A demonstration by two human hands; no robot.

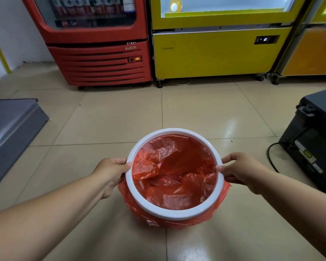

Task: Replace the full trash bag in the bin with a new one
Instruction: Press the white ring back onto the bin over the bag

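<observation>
1. The left hand (111, 172) and right hand (239, 170) are gripping opposite sides of the white bin rim (169, 213), fingers curled over its edge.
2. Between them, the red bag (175, 172) is sitting inside the rim and spilling out beneath it.
3. Beyond, a red cooler (102, 63) is standing against the wall.

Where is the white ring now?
The white ring is low in the centre of the head view, lined by the red bag, gripped between the left hand and the right hand.

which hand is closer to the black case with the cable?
Right. The right hand grips the white ring on its right side, toward the black case. The left hand grips the ring's opposite side, so the ring's full width lies between it and the case.
</observation>
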